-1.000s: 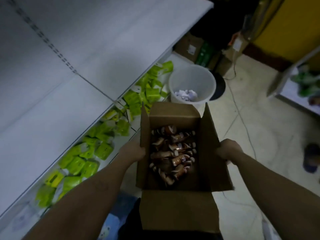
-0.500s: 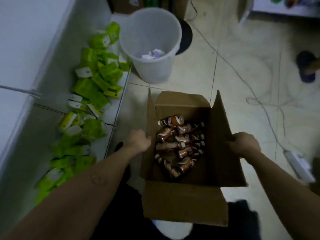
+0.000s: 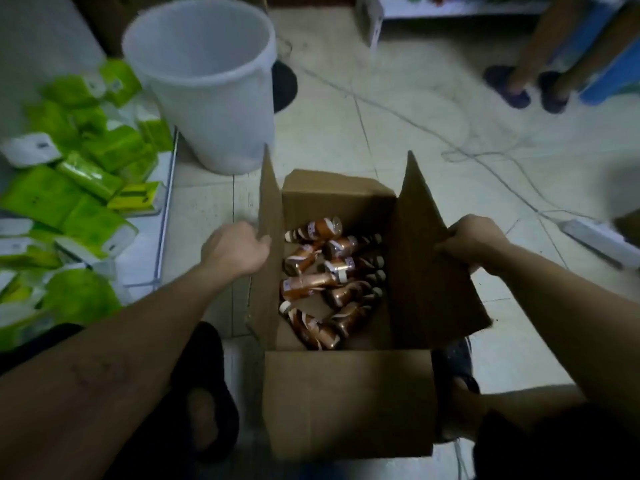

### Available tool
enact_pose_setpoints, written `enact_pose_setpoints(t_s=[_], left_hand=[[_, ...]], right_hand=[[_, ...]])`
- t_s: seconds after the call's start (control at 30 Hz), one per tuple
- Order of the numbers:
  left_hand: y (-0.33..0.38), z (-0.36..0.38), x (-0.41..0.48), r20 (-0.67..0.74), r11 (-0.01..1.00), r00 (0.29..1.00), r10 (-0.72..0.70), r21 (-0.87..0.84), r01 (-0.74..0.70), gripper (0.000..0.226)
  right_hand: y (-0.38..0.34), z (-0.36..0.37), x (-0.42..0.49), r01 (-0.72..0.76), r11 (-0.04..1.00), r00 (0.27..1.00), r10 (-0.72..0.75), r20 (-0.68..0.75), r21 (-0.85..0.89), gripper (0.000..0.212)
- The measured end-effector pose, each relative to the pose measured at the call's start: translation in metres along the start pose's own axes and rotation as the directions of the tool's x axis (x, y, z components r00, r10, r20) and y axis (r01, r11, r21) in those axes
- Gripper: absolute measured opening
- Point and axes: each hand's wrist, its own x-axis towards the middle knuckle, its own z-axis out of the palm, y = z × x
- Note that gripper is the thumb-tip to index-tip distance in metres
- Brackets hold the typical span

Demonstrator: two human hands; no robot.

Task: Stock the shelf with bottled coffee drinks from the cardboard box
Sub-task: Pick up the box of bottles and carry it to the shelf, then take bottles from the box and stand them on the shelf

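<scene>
An open cardboard box sits low over the tiled floor between my feet, all flaps up. Several brown bottled coffee drinks lie jumbled on their sides in its bottom. My left hand grips the box's left flap from outside. My right hand grips the edge of the right flap. The bottom shelf at the left carries green and white packets.
A white plastic bin stands just beyond the box to the left. Green packets crowd the shelf. Cables and a power strip lie on the floor at the right. Another person's legs in dark sandals stand at the far right.
The box has gone down from about waist height toward the floor, with both hands still on its flaps. My view has tipped down, so the upper shelves have left the frame.
</scene>
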Motion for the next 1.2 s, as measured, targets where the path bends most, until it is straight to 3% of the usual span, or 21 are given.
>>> enact_pose_setpoints(t_s=[0.03,0.13,0.2,0.27,0.4,0.6,0.8,0.93,1.07,1.13,1.2], left_hand=[[-0.006,0.002,-0.007,0.007,0.998,0.999,-0.036,-0.052,0.037,0.042],[-0.027,-0.008,-0.046,0.119,0.971,0.984,-0.135,-0.181,0.156,0.023],[-0.030,-0.036,-0.058,0.002,0.969,0.993,-0.120,-0.217,0.117,0.027],[-0.035,-0.058,-0.071,-0.098,0.984,0.994,-0.047,-0.178,0.028,0.036],[-0.032,-0.077,-0.122,-0.049,0.989,0.992,0.118,-0.089,-0.122,0.034],[-0.028,-0.080,-0.151,-0.051,0.988,0.987,0.153,0.009,-0.153,0.027],[0.006,-0.031,-0.136,0.104,0.986,0.982,0.159,0.029,-0.163,0.024],[0.023,0.023,-0.099,0.324,0.998,0.944,0.061,0.009,-0.068,0.022],[0.027,0.077,-0.064,0.463,0.998,0.886,-0.007,-0.056,0.037,0.034],[0.031,0.114,-0.045,0.527,0.961,0.841,-0.118,-0.154,0.231,0.037],[0.036,0.154,-0.031,0.646,0.802,0.712,-0.274,-0.256,0.540,0.035]], right_hand=[[-0.002,0.005,-0.006,0.001,0.999,1.000,0.000,-0.021,0.045,0.017],[-0.003,0.018,-0.066,-0.053,0.990,0.990,0.035,0.137,0.134,0.012],[-0.001,0.017,-0.090,-0.080,0.991,0.995,0.073,0.074,0.105,0.012],[-0.003,0.022,-0.115,-0.097,0.989,0.995,0.099,-0.014,0.115,0.013],[-0.021,0.036,-0.155,-0.022,0.992,0.999,0.016,0.052,0.123,0.017],[-0.056,0.052,-0.170,0.211,0.975,0.975,-0.215,0.055,0.075,0.025],[-0.069,0.075,-0.131,0.146,0.987,0.961,-0.156,0.230,0.061,0.033],[-0.071,0.097,-0.088,0.023,0.991,0.944,-0.066,0.324,0.133,0.030],[-0.054,0.131,-0.058,-0.068,0.981,0.891,-0.021,0.453,0.180,0.056],[-0.043,0.157,-0.033,-0.141,0.970,0.867,0.025,0.498,0.196,0.063],[-0.033,0.189,-0.008,-0.213,0.962,0.845,0.092,0.527,0.173,0.054]])
